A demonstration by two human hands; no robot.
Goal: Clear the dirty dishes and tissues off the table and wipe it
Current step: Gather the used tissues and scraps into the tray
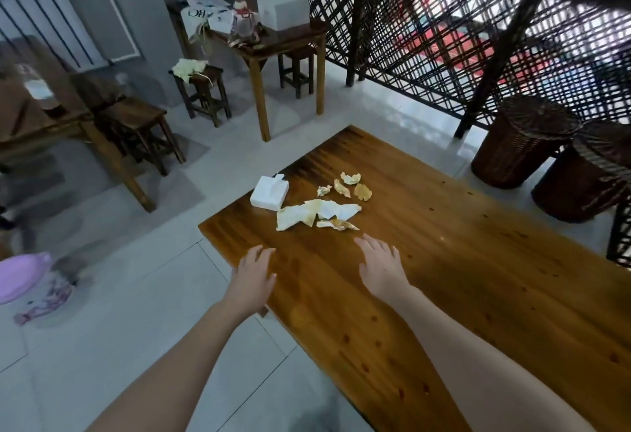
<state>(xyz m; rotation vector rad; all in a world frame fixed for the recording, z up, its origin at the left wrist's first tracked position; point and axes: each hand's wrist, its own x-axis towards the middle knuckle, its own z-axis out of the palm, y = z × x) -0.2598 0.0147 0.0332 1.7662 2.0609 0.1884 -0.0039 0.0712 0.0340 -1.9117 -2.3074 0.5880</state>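
Nearest us, our two hands reach out empty with fingers loosely spread: our left hand (254, 276) over the table (478, 295) at its left edge, our right hand (382, 267) above the wood. Just beyond lie two flattened stained tissues (317, 214), then four small crumpled wads (342, 188), with one white tissue box (269, 192) just left of them. Farther right, two wicker baskets (522, 141) stand on the floor. One second table (283, 38), cluttered, stands at the back.
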